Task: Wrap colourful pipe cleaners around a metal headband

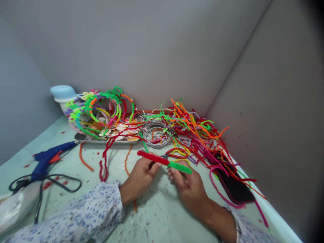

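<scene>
Honestly, that red-and-green chenille strip just this side of the scissors, left hand pinching the red half, right hand the green, looks light and bendy, so I'd grip near the colour join.

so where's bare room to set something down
Mostly free: flecked tabletop between left sleeve and right forearm, and a smaller patch between that sleeve and the orange strip. Crowded: back, with shells and wire coil; right, with pipe cleaners and phone.

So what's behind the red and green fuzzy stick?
Red-handled scissors peek out behind the fuzzy stick. Their blade tips can't be seen: the stick or the left hand covers them.
</scene>
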A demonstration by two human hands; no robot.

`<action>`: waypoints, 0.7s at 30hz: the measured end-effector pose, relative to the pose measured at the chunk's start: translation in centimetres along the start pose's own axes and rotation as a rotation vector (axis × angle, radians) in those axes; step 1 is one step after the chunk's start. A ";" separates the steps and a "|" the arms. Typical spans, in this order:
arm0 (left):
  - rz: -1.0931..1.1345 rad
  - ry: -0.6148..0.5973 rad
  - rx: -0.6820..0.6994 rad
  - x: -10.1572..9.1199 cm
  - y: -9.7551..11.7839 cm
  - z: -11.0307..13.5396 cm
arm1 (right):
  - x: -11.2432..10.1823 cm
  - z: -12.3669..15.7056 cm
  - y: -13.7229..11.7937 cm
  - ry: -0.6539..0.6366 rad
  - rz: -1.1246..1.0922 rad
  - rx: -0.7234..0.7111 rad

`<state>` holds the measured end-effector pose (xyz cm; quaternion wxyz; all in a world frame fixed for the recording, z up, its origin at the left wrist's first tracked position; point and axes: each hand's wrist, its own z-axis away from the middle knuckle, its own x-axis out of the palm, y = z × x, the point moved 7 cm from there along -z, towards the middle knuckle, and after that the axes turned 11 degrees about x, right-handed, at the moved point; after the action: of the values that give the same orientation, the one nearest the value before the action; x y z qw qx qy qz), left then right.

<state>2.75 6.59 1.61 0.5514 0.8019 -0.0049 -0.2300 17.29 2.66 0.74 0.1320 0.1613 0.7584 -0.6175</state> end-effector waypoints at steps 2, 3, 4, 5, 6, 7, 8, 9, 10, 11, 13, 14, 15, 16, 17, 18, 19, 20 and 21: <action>0.010 0.008 0.019 0.0 0.1 0.0 | -0.1 0.1 -0.5 0.006 0.032 -0.038; 0.021 0.016 0.027 0.0 0.1 0.0 | -0.2 0.1 -0.6 0.010 0.044 -0.054; 0.039 0.028 0.030 0.1 0.0 0.0 | -0.2 0.2 -0.7 0.013 0.050 -0.064; 0.061 0.044 0.023 0.1 -0.1 0.1 | -0.2 0.2 -0.7 0.016 0.049 -0.063; 0.086 0.061 0.005 0.1 -0.2 0.1 | -0.2 0.2 -0.6 0.016 0.036 -0.047; 0.108 0.073 -0.022 0.1 -0.4 0.2 | -0.1 0.1 -0.3 0.013 0.007 -0.010; 0.124 0.077 -0.050 0.2 -0.5 0.3 | -0.1 0.0 0.1 0.014 -0.041 0.045; 0.136 0.082 -0.067 0.2 -0.6 0.3 | -0.1 -0.1 0.5 0.022 -0.105 0.111; 0.147 0.086 -0.072 0.2 -0.5 0.3 | -0.1 -0.2 0.9 0.031 -0.182 0.180; 0.159 0.090 -0.067 0.2 -0.3 0.4 | -0.2 -0.4 1.3 0.055 -0.263 0.238; 0.186 0.121 -0.042 0.0 0.0 0.4 | -0.5 -0.8 1.4 0.095 -0.391 0.280; 0.194 0.141 -0.029 -0.2 0.2 0.4 | -0.7 -1.1 1.5 0.115 -0.442 0.289; 0.194 0.150 -0.024 -0.3 0.2 0.5 | -0.8 -1.3 1.8 0.124 -0.487 0.326; 0.187 0.144 -0.024 -0.3 0.1 0.5 | -0.9 -1.4 2.0 0.130 -0.538 0.352; 0.176 0.123 -0.027 -0.2 0.0 0.5 | -1.0 -1.6 2.3 0.133 -0.589 0.370; 0.168 0.085 -0.033 0.1 -0.1 0.6 | -1.0 -1.6 2.6 0.131 -0.638 0.379; 0.165 0.034 -0.040 0.5 -0.3 0.6 | -1.0 -1.7 2.8 0.125 -0.682 0.378; 0.169 -0.019 -0.050 0.9 -0.4 0.7 | -1.0 -1.7 2.9 0.120 -0.722 0.374; 0.184 -0.064 -0.062 1.3 -0.6 0.7 | -0.9 -1.7 3.0 0.116 -0.765 0.372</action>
<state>3.49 5.90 0.41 0.5944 0.7728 -0.0888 -0.2040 19.36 4.82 -1.25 -0.1806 -0.0759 0.6456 -0.7381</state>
